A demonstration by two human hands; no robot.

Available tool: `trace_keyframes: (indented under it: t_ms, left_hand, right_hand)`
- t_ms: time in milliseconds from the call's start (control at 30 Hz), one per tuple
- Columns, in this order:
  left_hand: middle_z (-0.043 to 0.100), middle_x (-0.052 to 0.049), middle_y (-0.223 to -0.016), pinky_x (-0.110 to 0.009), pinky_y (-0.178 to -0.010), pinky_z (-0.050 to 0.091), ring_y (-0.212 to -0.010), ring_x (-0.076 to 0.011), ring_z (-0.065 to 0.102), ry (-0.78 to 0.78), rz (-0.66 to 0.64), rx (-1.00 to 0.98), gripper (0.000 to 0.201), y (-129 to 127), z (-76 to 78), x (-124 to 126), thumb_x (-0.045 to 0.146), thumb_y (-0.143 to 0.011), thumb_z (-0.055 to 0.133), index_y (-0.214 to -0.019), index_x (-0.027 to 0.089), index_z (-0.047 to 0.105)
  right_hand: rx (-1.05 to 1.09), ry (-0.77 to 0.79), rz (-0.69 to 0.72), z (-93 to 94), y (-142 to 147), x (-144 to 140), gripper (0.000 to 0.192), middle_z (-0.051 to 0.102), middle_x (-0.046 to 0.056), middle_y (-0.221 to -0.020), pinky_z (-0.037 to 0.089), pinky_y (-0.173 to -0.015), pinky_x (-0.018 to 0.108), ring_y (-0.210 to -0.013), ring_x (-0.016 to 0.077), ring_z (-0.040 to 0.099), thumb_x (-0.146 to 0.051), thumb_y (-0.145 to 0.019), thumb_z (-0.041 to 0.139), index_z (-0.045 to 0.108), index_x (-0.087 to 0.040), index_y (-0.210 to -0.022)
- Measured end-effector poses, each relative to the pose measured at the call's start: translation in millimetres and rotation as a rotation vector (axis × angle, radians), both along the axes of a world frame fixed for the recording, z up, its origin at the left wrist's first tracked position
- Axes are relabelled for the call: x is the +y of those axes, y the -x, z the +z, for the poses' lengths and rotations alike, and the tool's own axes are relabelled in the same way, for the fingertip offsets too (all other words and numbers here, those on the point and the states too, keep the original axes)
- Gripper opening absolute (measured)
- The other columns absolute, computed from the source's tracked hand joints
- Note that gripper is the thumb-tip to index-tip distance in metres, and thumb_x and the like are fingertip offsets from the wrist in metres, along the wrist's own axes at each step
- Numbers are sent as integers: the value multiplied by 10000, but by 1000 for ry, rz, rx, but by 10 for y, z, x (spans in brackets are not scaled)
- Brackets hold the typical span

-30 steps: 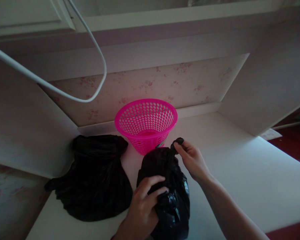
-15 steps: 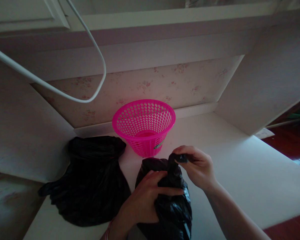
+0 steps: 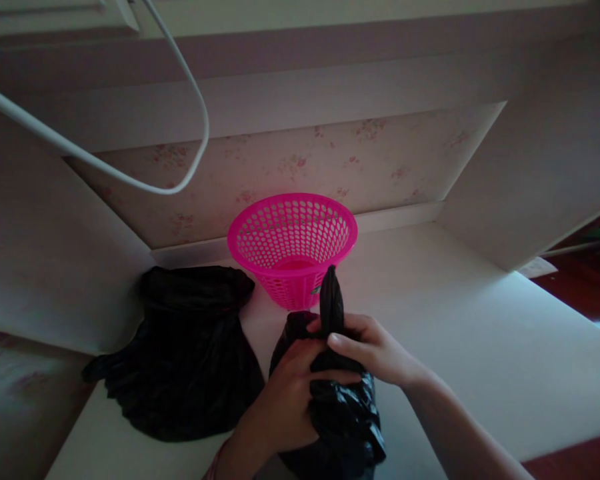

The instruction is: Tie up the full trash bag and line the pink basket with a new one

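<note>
A black plastic bag is bunched up in front of me, its twisted top sticking upward. My left hand wraps the bag from the left, fingers lying across its upper part and closed on it. From the right, my right hand grips the base of the upright top between thumb and fingers. Just beyond the bag stands an empty pink plastic basket with a perforated wall. Some of the left fingers are hidden behind the bag's folds.
Another black plastic bag lies crumpled at the left of the white surface. White panels rise on both sides, with floral wallpaper behind. A white cable hangs at upper left.
My right hand has moved left and closed round the base of the bag's top, which was bent to the right and now points up. My left hand stays on the bag.
</note>
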State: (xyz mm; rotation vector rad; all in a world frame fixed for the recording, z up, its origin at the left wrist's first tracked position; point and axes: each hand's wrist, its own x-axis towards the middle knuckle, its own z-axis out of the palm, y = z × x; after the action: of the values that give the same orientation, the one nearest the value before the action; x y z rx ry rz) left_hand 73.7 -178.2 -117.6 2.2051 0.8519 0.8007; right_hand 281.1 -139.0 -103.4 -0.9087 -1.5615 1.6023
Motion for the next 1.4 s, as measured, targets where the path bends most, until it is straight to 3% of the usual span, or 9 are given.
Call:
trace_keyframes:
  t_ms: [100,333,467,733,867,1067,1167,1267,1400]
  left_hand:
    - [677,-122,-1325,-527,-1075,545,-1269,-323,644,-54,30,6,408,6,-20,-8,155,-852,730,-1224,317,763]
    - [444,-111,-1663,-502,-1225,413,-1532,-292,411,-235,64,25,398,194,-215,-143,142,-967,613,-1333,288,665]
    - [568,-88,-1580,-477,-1286,313,-1559,-239,378,-283,6,65,373,220,-223,-220,74,-967,527,-1278,246,642]
    - [729,-130,-1372,-429,-1175,483,-1393,-275,601,-214,-33,-146,310,156,-429,-270,182,-930,567,-1231,219,631]
    - [769,-102,-1199,-419,-1088,543,-1222,-272,699,-18,30,-236,203,189,-258,-281,226,-972,579,-1134,253,699]
    - [411,-66,-1628,-486,-1204,416,-1419,-299,500,121,133,-219,379,109,-10,20,210,-935,676,-1284,347,727]
    - [541,-77,-1539,-492,-1240,360,-1412,-277,514,194,48,-236,428,-22,6,207,151,-947,617,-1334,316,697]
    - [692,-87,-1337,-462,-1167,448,-1266,-257,627,311,143,-352,351,-116,37,278,210,-963,619,-1299,262,706]
    - [696,-91,-1329,-473,-1183,432,-1273,-275,629,392,226,-375,294,-112,107,252,331,-984,602,-1217,238,754]
  right_hand:
    - [-99,-25,-139,72,68,0,539,778,68,-880,544,-720,290,-801,190,695,-664,-933,631,821,-161,-965]
    - [0,86,-374,-60,70,-55,543,754,59,-827,530,-672,286,-736,175,652,-692,-877,676,795,-162,-900]
    - [-10,103,-467,-141,56,20,565,743,61,-806,489,-622,280,-707,170,616,-710,-865,673,793,-158,-883]
    - [44,196,-541,-319,48,277,564,736,62,-751,467,-601,296,-646,175,616,-702,-809,734,774,-140,-851]
    - [-118,-168,-532,-203,-36,195,439,775,80,-848,540,-768,338,-809,214,691,-579,-936,652,797,-173,-852]
    - [-118,-607,-286,241,-21,26,116,747,61,-895,568,-729,275,-812,176,714,-264,-932,706,809,-211,-920]
    - [-52,-535,-383,220,37,-3,94,743,26,-835,566,-682,257,-743,161,705,-264,-900,765,791,-226,-982]
    - [231,-392,-480,-4,7,-53,272,764,2,-940,598,-737,266,-800,156,731,-278,-910,780,695,-298,-1168]
    - [297,-445,-557,-243,-145,-200,56,699,-6,-985,577,-855,243,-911,124,696,-255,-1005,651,658,-309,-1018]
